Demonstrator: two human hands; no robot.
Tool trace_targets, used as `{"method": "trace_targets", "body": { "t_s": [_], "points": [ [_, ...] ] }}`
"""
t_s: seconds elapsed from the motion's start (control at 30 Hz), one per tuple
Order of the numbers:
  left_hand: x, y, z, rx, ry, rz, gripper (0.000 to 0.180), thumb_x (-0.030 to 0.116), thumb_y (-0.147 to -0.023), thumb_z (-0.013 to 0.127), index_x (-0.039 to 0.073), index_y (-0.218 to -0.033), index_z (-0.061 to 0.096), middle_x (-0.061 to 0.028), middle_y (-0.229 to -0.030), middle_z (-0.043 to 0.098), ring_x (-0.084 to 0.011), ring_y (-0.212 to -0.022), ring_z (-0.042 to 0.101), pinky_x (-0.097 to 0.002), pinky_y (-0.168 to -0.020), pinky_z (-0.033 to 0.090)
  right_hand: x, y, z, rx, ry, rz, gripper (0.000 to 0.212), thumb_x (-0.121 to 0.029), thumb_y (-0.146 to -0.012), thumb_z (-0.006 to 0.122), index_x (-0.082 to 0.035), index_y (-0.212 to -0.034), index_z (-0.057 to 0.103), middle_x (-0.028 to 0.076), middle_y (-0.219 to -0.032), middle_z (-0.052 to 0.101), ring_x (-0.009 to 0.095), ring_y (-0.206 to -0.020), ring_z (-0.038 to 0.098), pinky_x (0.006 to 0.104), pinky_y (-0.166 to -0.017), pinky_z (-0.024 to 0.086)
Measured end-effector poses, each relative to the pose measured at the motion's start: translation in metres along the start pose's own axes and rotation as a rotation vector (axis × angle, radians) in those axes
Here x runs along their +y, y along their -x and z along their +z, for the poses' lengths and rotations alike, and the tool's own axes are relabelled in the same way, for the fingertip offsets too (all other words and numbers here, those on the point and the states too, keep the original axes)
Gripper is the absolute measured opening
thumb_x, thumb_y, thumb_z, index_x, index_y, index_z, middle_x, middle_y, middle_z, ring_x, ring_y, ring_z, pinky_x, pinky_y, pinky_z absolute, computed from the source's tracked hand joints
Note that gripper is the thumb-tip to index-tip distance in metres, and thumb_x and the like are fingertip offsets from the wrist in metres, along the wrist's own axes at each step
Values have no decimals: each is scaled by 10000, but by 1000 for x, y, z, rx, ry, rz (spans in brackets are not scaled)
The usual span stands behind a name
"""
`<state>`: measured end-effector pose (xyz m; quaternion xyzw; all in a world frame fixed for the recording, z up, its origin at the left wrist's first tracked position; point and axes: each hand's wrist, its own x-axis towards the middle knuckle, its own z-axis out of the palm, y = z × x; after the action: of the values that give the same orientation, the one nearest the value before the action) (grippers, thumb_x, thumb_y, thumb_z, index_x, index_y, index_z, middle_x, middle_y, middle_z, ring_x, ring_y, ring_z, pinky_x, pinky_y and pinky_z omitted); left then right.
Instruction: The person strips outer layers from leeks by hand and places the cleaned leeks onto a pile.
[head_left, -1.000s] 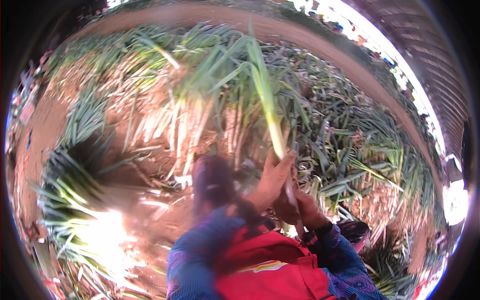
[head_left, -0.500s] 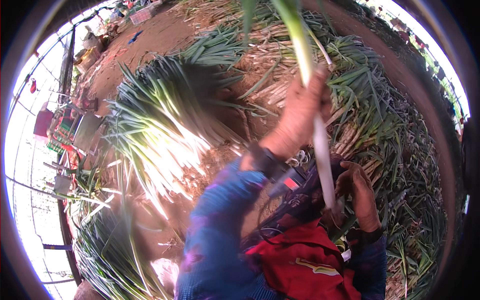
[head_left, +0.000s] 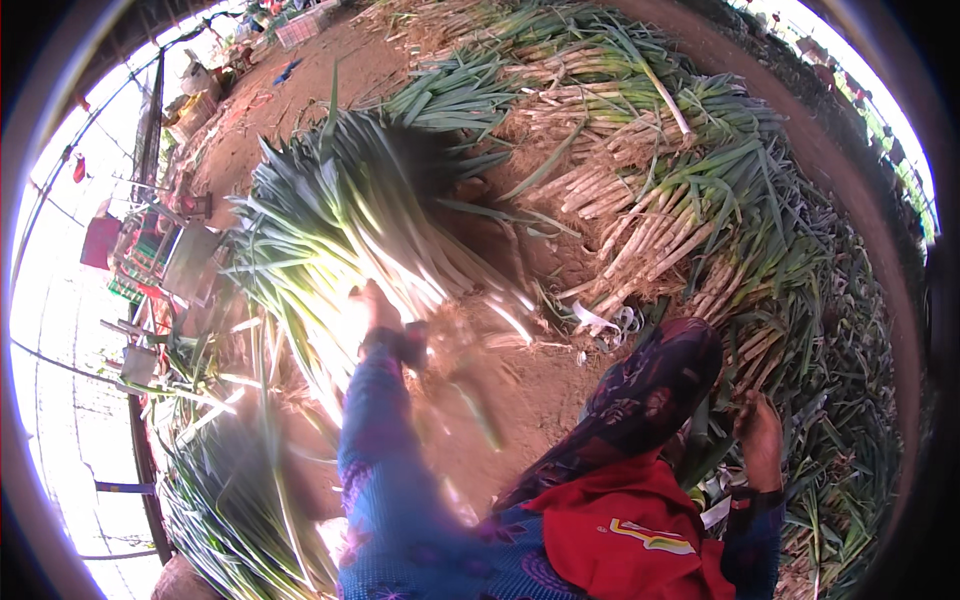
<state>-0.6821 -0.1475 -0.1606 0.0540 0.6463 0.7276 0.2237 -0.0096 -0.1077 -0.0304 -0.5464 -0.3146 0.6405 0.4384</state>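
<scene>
The left hand (head_left: 375, 306) is placed at the pale stalks (head_left: 405, 262) of the leek pile (head_left: 345, 185) on the soil (head_left: 525, 390), the right hand (head_left: 760, 440) is held half-curled beside the heaped leeks (head_left: 835, 390), and whether anything is gripped by either cannot be told.

A bare reddish-brown earth floor (head_left: 530, 415) is carrying a fanned pile of white-stalked, dark-green-leaved leeks (head_left: 345, 190) on the left and a second long-leaved green pile (head_left: 215, 505) nearer. A curving heap of brownish, rooty-stalked leeks (head_left: 650, 225) is stretching along the right; thin, curled white peelings (head_left: 597, 320) are lying just beside it.
</scene>
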Motion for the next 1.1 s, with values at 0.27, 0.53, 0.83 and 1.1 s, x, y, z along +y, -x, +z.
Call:
{"method": "trace_targets", "body": {
  "t_s": [0.27, 0.53, 0.83, 1.1],
  "points": [
    [31, 203, 241, -654, 142, -120, 292, 130, -839, 634, 87, -1121, 570, -44, -1043, 592, -170, -932, 557, -348, -809, 456, 7, 0, -47, 85, 16, -21, 295, -287, -922, 528, -91, -1128, 607, -30, -810, 583, 83, -686, 554, 219, -622, 448],
    [57, 384, 383, -1179, 209, -311, 256, 104, -912, 533, 45, -1161, 526, -82, -1052, 607, -229, -997, 608, -362, -829, 481, 69, 8, -88, 363, -75, -22, 214, -272, -904, 558, -89, -990, 626, 9, -844, 617, 127, -747, 606, 284, -671, 509],
    [-45, 445, 453, -1250, -63, -566, 273, 86, -912, 517, 21, -1175, 488, -81, -976, 598, -229, -939, 619, -335, -738, 511, 118, -13, -138, 593, -443, 254, 336, -359, -916, 556, -64, -774, 631, 72, -715, 647, 205, -649, 638, 312, -650, 516],
    [-22, 427, 476, -1138, 18, -407, 305, 69, -886, 514, 3, -1182, 481, -91, -968, 586, -213, -910, 614, -325, -753, 486, 113, -122, -124, 399, -286, 175, 249, -297, -925, 542, -70, -964, 636, 48, -875, 656, 156, -772, 629, 294, -657, 508]
  ]
}}
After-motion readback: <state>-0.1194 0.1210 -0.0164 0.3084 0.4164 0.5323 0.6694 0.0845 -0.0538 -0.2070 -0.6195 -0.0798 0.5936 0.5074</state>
